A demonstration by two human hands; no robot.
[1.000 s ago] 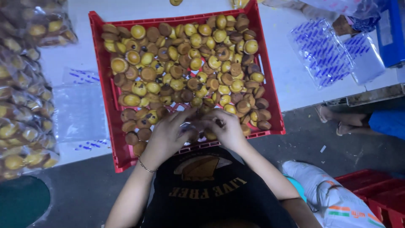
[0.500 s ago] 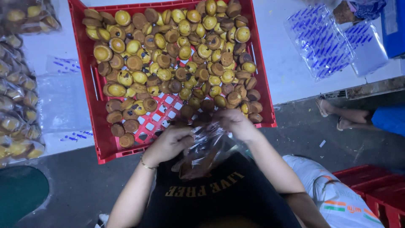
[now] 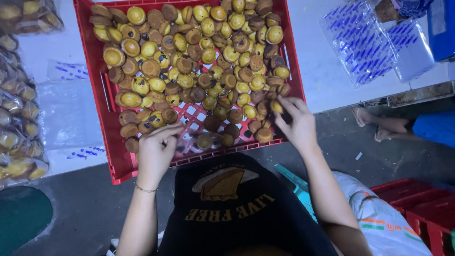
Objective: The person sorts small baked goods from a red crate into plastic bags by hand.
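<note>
A shallow red plastic lattice crate (image 3: 108, 142) is seen from above on a white table (image 3: 327, 80), filled with small round golden-brown cakes (image 3: 189, 57) heaped thickest toward 12 o'clock, while the lattice floor is laid bare near 6 o'clock. The left hand (image 3: 154, 154) is held over the crate's near rim at about 7 o'clock, its fingers drawn narrowly together around the mouth of a thin clear plastic bag (image 3: 199, 140), inside which a few cakes are dimly seen (the film is hard to make out against the lattice). The right hand (image 3: 296, 124) is placed at about 4 o'clock of the crate, at its right rim, and one small yellow-topped cake (image 3: 276, 107) is pinched between thumb and fingertips.

At 9 o'clock, along the table's left edge, clear bags already packed with cakes (image 3: 16, 128) are stacked. At 2 o'clock, flat empty clear bags with blue print (image 3: 360, 45) are spread out. At 3 o'clock, another person's sandalled feet (image 3: 374, 124) are seen on the grey floor. Stacked red crates (image 3: 419, 208) are seen at 5 o'clock.
</note>
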